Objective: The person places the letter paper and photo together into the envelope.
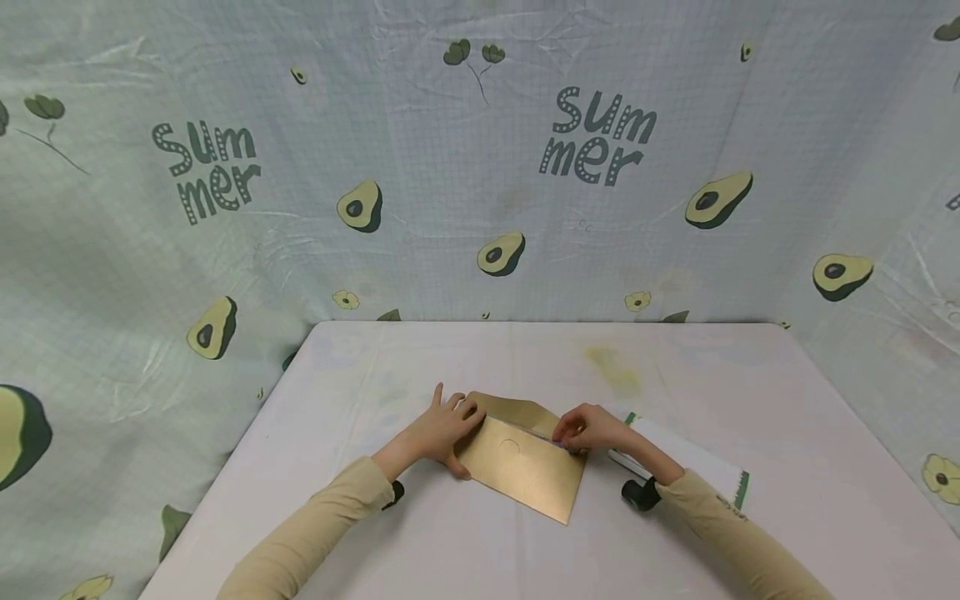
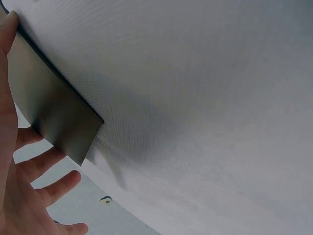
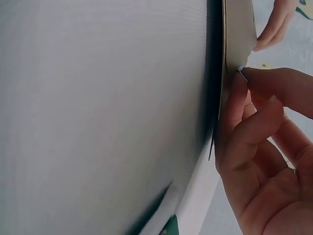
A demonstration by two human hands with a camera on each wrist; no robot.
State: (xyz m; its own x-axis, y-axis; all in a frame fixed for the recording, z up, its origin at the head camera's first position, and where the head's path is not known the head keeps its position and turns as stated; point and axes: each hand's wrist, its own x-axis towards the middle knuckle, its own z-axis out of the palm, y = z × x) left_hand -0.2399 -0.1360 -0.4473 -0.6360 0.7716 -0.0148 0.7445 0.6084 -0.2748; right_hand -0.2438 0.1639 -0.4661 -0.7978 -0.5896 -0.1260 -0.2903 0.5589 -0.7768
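Note:
A gold envelope (image 1: 528, 475) lies slanted on the table, its pointed flap (image 1: 517, 408) folded open at the far side. My left hand (image 1: 448, 427) holds its left end, thumb (image 2: 8, 32) at the near edge and fingers spread toward the far edge. At the right part of the envelope's mouth, my right hand (image 1: 588, 427) pinches a thin bluish-white sheet (image 3: 241, 73) between thumb and index finger. Only a sliver of this sheet shows; the rest is hidden by the envelope and fingers.
A white sheet with green edging (image 1: 697, 458) lies right of the envelope, partly under the right forearm. The pale table (image 1: 420, 542) meets a printed cloth backdrop (image 1: 450, 150) at its far edge.

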